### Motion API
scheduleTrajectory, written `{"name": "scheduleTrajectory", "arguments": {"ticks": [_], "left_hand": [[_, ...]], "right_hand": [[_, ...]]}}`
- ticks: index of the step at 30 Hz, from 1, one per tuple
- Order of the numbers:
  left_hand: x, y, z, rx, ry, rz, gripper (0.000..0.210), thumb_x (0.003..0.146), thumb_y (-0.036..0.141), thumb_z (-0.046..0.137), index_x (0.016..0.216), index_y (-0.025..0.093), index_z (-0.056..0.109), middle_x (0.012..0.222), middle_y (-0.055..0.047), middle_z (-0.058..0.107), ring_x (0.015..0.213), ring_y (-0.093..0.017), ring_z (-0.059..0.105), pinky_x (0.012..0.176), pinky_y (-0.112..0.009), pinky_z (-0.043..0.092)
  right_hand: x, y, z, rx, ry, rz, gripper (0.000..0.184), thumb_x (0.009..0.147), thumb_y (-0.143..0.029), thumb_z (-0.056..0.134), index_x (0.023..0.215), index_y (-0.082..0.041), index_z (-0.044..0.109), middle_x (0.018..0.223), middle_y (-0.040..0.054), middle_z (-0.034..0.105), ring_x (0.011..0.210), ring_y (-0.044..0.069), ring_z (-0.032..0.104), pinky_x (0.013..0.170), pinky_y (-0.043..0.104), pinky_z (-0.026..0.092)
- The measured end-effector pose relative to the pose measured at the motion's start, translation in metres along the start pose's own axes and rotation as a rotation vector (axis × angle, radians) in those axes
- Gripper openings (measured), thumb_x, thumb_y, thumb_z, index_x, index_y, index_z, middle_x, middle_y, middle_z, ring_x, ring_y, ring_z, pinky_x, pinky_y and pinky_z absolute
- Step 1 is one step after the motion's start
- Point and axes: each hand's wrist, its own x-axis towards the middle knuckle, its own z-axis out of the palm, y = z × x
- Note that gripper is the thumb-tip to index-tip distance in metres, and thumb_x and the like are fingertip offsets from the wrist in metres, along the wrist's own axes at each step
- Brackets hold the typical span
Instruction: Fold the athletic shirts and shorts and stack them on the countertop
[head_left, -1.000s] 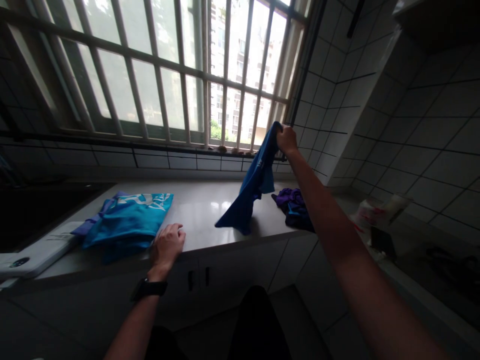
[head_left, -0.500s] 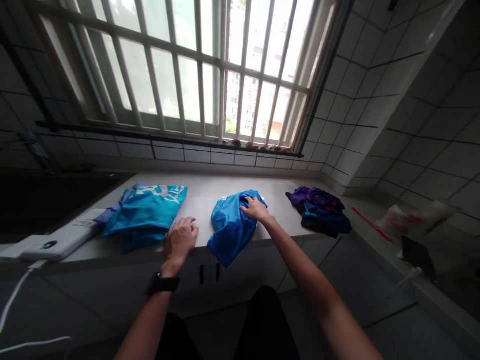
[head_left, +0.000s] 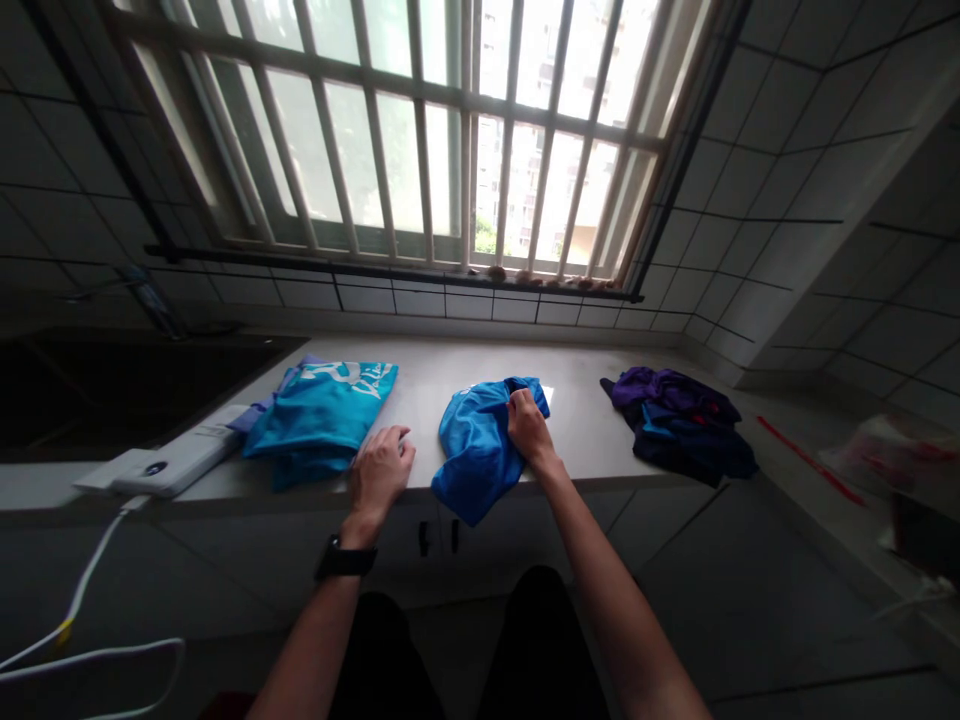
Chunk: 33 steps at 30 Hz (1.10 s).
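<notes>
A crumpled blue garment (head_left: 480, 445) lies on the counter in front of me, its lower corner hanging over the front edge. My right hand (head_left: 529, 428) is closed on its right upper part, fingers pinching the cloth. My left hand (head_left: 381, 468), with a dark watch on the wrist, rests on the counter near the edge with fingers loosely bent and apart. It is nearest to a folded teal garment (head_left: 322, 420) with white print, which lies on something purple.
A pile of purple and dark garments (head_left: 679, 420) lies to the right. At left are a white power strip (head_left: 180, 460) with a cable and a dark sink (head_left: 150, 390). A red strip (head_left: 810, 460) and a plastic bag (head_left: 889, 450) are on the right counter. A barred window (head_left: 420, 150) is behind.
My right hand's fingers have closed more tightly on the blue garment. The view has turned a little, so everything sits further right. My left hand stays beside the teal garment.
</notes>
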Motion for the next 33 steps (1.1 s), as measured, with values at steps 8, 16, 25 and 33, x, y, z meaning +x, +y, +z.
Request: {"name": "scheduleTrajectory", "arguments": {"ticks": [8,16,25,33], "left_hand": [[0.001,-0.001,0.0,0.001,-0.011,0.008,0.03,0.088,0.02,0.047,0.106,0.019,0.071,0.111,-0.012,0.077,0.108,-0.028,0.069,0.095,-0.037,0.052],[0.002,0.002,-0.002,-0.014,-0.026,-0.007,0.029,0.088,0.018,0.047,0.105,0.017,0.071,0.112,-0.013,0.076,0.11,-0.029,0.069,0.097,-0.038,0.052],[0.002,0.004,-0.005,-0.033,-0.034,-0.012,0.025,0.088,0.016,0.05,0.1,0.018,0.071,0.109,-0.013,0.077,0.109,-0.028,0.069,0.099,-0.038,0.052],[0.001,0.0,-0.001,-0.015,-0.033,-0.001,0.026,0.089,0.017,0.049,0.103,0.019,0.071,0.11,-0.012,0.076,0.109,-0.027,0.069,0.097,-0.036,0.052]], "right_hand": [[-0.002,0.009,0.003,0.172,0.191,0.133,0.025,0.105,-0.028,0.034,0.121,-0.022,0.053,0.125,0.0136,0.059,0.115,0.025,0.06,0.1,0.04,0.05],[-0.003,0.009,0.003,-0.093,0.163,0.269,0.04,0.099,-0.027,0.049,0.134,-0.01,0.058,0.132,0.023,0.06,0.126,0.033,0.055,0.104,0.046,0.046],[-0.005,0.011,-0.002,-0.164,-0.069,0.094,0.023,0.083,-0.004,0.052,0.094,-0.017,0.068,0.111,0.0125,0.064,0.104,0.025,0.06,0.096,0.032,0.049],[-0.004,0.017,0.006,-0.097,-0.015,0.103,0.019,0.08,-0.003,0.054,0.085,-0.019,0.062,0.104,0.011,0.062,0.101,0.024,0.058,0.094,0.031,0.047]]}}
